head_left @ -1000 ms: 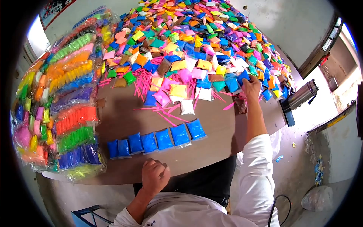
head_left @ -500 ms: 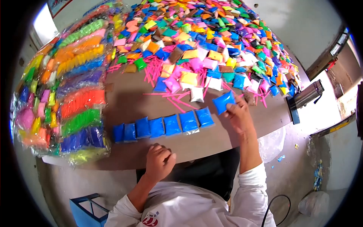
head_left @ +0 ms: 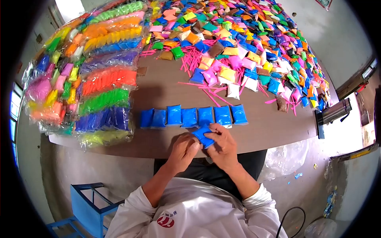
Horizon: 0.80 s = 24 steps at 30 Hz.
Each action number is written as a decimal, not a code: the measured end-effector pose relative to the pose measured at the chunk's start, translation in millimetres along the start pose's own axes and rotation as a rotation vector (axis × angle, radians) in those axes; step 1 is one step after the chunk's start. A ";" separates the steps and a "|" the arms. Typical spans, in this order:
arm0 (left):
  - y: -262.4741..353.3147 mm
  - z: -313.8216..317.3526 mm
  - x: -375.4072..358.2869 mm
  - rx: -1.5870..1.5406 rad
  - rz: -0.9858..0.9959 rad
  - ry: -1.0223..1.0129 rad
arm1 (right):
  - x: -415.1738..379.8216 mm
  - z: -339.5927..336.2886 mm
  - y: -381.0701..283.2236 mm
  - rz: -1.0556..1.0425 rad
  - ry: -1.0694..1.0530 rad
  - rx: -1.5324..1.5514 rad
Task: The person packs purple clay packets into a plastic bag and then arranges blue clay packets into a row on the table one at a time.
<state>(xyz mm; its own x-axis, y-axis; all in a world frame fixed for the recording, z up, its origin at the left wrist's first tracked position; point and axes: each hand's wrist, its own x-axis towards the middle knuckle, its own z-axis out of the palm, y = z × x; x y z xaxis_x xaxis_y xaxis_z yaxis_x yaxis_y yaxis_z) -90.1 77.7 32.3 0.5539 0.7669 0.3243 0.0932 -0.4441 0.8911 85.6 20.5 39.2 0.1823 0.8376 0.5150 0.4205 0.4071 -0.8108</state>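
A small blue packet (head_left: pixel 203 137) is between my two hands, just over the table's near edge. My right hand (head_left: pixel 223 146) grips its right side, fingers closed over the top. Against its left edge is my left hand (head_left: pixel 183 150), with the fingers curled and the thumb near the packet; its fingertips are partly hidden. Just beyond my hands lies a row of several blue packets (head_left: pixel 189 117) side by side, their tops uneven.
A big heap of mixed coloured packets (head_left: pixel 254 43) covers the far side, with pink sticks (head_left: pixel 192 57) scattered along its front. Clear bags of sorted packets (head_left: pixel 107 79) are stacked on the left. A metal cylinder (head_left: pixel 335 112) stands at the right edge, a blue stool (head_left: pixel 89 206) below left.
My right hand has brought the blue packet from right of the row down toward my body. My left hand has moved right to meet it. The view has shifted as well.
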 end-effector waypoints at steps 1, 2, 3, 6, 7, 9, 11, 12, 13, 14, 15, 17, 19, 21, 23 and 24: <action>7.5 2.4 3.8 -0.027 -0.014 0.037 | -1.2 4.0 -10.4 -0.017 -0.001 -0.016; 11.7 3.0 5.1 -0.054 -0.027 0.074 | -3.9 4.4 -12.4 -0.020 -0.006 -0.016; 11.7 1.1 3.0 -0.055 -0.026 0.080 | -6.4 3.5 -13.9 -0.060 -0.029 -0.005; 9.8 -3.5 -1.5 0.101 -0.118 -0.030 | -6.2 -4.4 -14.9 0.106 -0.026 0.222; 8.9 -4.4 -0.5 0.129 -0.091 -0.050 | -4.8 -8.0 -14.9 0.317 0.007 0.438; 7.8 -7.1 2.6 0.153 -0.061 -0.067 | 4.5 -6.1 -17.3 0.582 0.104 0.624; 6.9 -11.1 4.3 0.208 -0.002 -0.166 | 13.1 -18.1 -16.1 0.696 -0.044 0.535; 7.4 -10.7 4.3 0.208 -0.001 -0.162 | 15.3 -22.8 -15.3 0.809 -0.190 0.445; 8.3 -9.2 4.4 0.204 0.026 -0.133 | 15.0 -21.7 -9.2 0.773 -0.292 0.357; 9.1 -7.7 4.3 0.200 0.051 -0.106 | 14.7 -19.1 -9.5 0.773 -0.295 0.356; 10.9 -7.3 5.0 0.199 0.049 -0.103 | 14.8 -14.0 -11.4 0.734 -0.253 0.438; 15.3 -7.5 6.4 0.197 0.080 -0.058 | 12.1 -4.9 -12.1 0.699 -0.211 0.520; 16.2 -7.5 5.6 0.170 0.060 -0.040 | 6.1 3.4 -7.5 0.615 -0.110 0.587; 15.7 -7.6 4.4 0.147 0.041 -0.022 | -1.8 11.7 -4.1 0.546 -0.060 0.618; 14.4 -6.5 2.4 0.093 -0.027 -0.006 | -4.3 12.8 -3.6 0.475 -0.008 0.647; 13.4 -5.8 2.3 0.094 -0.026 -0.007 | -4.2 10.9 -3.5 0.504 -0.026 0.677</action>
<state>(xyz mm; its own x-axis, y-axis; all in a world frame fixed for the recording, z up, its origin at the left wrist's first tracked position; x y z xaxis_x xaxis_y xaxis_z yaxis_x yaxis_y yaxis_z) -92.4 76.2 46.8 0.5562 0.7756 0.2985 0.1846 -0.4655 0.8656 73.8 19.5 36.8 0.1812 0.9823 0.0468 -0.3310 0.1057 -0.9377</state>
